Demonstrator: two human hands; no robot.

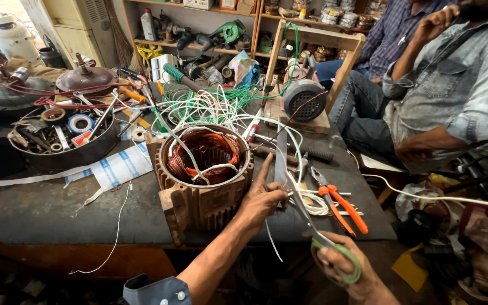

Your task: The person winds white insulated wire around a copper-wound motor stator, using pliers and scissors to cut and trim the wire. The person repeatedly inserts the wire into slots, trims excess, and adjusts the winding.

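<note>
My left hand [262,197] pinches thin white sleeving beside a rusty motor stator [201,181] with copper windings and white leads sticking out of it. The fingers rest against the stator's right side. My right hand [345,271] grips green-handled scissors [312,226] near the bench's front edge; their blades point up toward the left fingers and the white strand. White and green wires [210,107] pile up behind the stator.
Orange-handled pliers [343,206] lie right of my hands. A round tray of tools and tape rolls [63,144] sits at left, a small grey motor [303,99] at the back. Two seated people [441,96] are at right. Shelves of tools line the back.
</note>
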